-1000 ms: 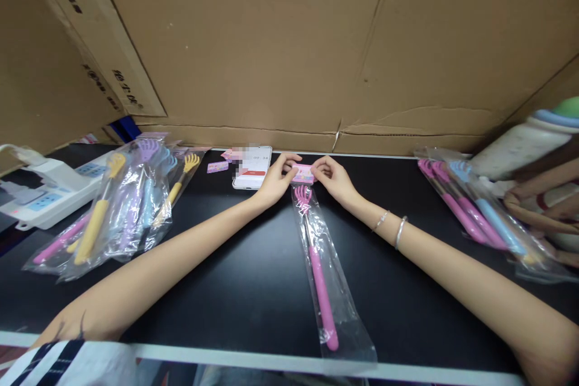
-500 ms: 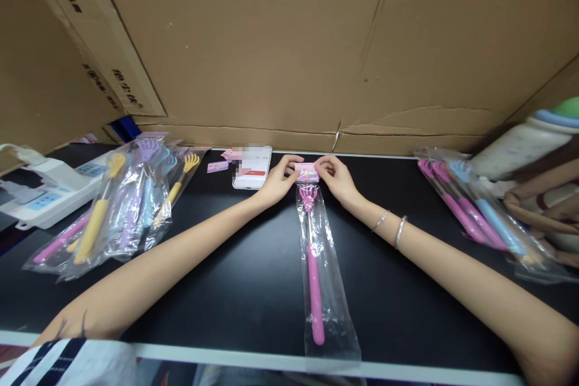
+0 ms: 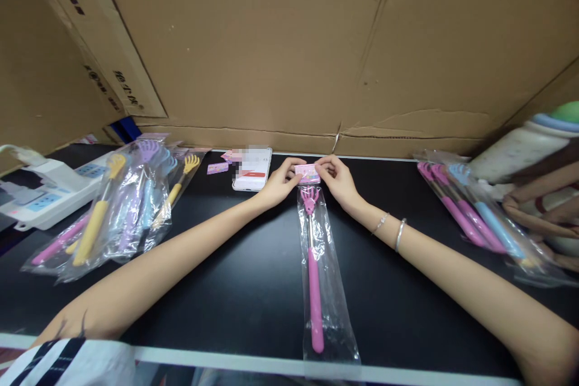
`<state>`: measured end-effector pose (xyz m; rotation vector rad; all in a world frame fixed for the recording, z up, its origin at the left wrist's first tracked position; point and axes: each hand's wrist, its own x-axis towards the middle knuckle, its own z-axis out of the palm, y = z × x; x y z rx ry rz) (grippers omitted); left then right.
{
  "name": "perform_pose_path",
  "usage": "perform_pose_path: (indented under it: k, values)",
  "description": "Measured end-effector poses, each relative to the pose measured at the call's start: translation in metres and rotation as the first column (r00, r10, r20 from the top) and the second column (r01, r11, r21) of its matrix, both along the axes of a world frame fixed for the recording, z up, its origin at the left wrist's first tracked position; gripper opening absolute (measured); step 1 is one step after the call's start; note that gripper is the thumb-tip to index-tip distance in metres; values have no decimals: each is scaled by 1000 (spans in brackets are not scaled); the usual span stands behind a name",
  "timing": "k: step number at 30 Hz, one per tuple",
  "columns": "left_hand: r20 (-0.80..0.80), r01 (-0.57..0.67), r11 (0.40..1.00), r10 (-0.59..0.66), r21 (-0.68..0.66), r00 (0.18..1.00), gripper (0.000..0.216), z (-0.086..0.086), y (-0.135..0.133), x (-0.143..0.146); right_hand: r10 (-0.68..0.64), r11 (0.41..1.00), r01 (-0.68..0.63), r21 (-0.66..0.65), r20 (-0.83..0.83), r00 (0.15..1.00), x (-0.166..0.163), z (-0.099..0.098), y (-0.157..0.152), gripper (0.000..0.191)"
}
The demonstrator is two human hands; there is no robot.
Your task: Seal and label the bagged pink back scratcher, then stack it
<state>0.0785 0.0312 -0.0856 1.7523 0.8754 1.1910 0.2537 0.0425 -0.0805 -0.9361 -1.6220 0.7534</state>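
A pink back scratcher [image 3: 315,289] lies in a clear plastic bag [image 3: 337,313] on the black table, its claw end pointing away from me. Over the bag's far end sits a small pink printed card [image 3: 307,173]. My left hand [image 3: 281,183] pinches the card's left edge between thumb and fingers. On the other side, my right hand [image 3: 338,181] pinches its right edge the same way. Whether the card is folded over the bag's mouth I cannot tell.
Bagged back scratchers [image 3: 97,223] lie piled at the left beside a white power strip [image 3: 49,193]. A phone [image 3: 251,176] and loose cards [image 3: 218,167] are behind my left hand. More bagged scratchers [image 3: 474,211] lie at the right, near a pale bottle [image 3: 511,148]. Cardboard [image 3: 289,48] walls the back.
The card now shows more of its flat printed face between my fingers. The bagged back scratcher appears slightly nearer to me. Both hands keep their grip with little movement.
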Motion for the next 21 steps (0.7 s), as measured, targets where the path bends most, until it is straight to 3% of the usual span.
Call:
perform_pose_path:
  k: [5, 10, 16, 21]
  values:
    - [-34, -51, 999, 51, -6, 998, 26, 0, -2, 0, -34, 999, 34, 11, 27, 999, 0, -2, 0, 19]
    - [-138, -149, 986, 157, 69, 978, 28, 3, -8, 1, -71, 997, 72, 2, 83, 994, 1, -7, 2, 16]
    - [-328, -125, 960, 205, 250, 922, 20, 3, -7, -1, -64, 998, 68, -15, 204, 977, 2, -8, 3, 12]
    - [-452, -107, 933, 264, 343, 852, 20, -1, -4, -2, -161, 987, 150, 59, 385, 909, 0, -3, -1, 6]
